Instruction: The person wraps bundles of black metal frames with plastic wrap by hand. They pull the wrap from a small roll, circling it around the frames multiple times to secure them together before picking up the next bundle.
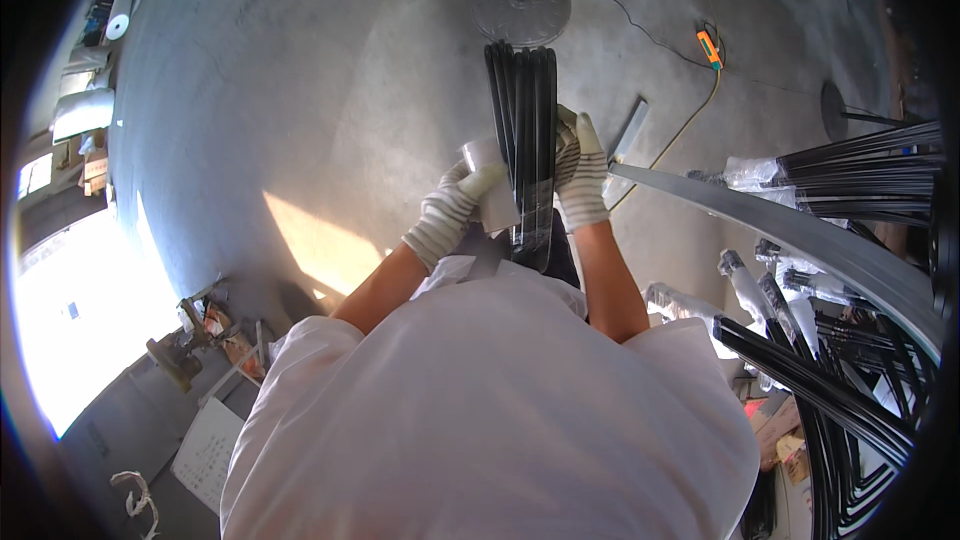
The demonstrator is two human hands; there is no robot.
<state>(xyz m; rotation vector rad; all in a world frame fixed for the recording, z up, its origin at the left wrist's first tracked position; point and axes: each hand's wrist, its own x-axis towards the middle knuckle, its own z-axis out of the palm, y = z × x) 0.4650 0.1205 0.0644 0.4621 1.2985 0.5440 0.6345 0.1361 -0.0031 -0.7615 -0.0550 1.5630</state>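
Note:
A bundle of long black tubes (522, 105) stands out in front of me, its lower end against my body with clear plastic film (533, 220) around it. My left hand (447, 208), in a white and grey striped glove, is closed on a pale roll of wrapping film (497, 208), pressed close to the bundle's left side. On the other side, my right hand (582, 172), gloved alike, grips the tubes from the right. Some of its fingers are hidden behind them.
A round dark base with a post (522, 8) stands on the floor ahead. To the right lie an orange tool-like thing (709, 48) on a cable and a metal strip (630, 130). A curved grey rail (780, 225) and several film-wrapped black tube bundles (850, 165) crowd my right.

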